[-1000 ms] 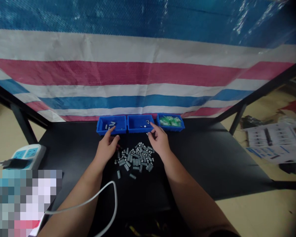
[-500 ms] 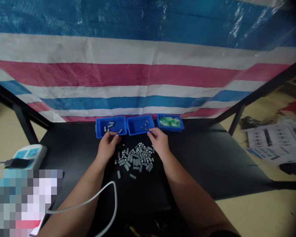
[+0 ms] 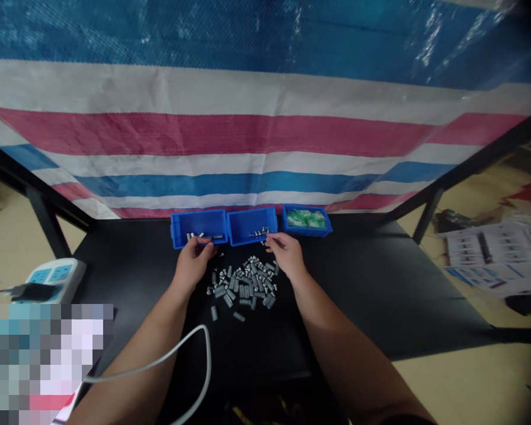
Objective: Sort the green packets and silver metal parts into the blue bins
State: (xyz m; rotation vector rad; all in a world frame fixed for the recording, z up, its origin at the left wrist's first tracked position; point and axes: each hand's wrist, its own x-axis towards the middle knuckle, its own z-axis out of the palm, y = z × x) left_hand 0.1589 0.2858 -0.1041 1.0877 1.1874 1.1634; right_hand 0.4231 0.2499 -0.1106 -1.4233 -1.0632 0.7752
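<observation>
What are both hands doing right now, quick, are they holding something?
Left hand: closed on the near rim of the left blue bin.
Right hand: closed on the near right corner of the middle blue bin.

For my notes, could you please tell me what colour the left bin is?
The left bin is plain blue, seen best in the head view.

The person's left arm (image 3: 144, 339) reaches in from the near left and the right arm (image 3: 343, 342) from the near right, both bare along the forearm and slanting toward the far middle. The left hand (image 3: 192, 261) has its fingers bent, thumb close to the forefinger, both pointing right. The right hand (image 3: 287, 255) points left, forefinger just beyond the thumb. The hands are apart, nearly level.
</observation>
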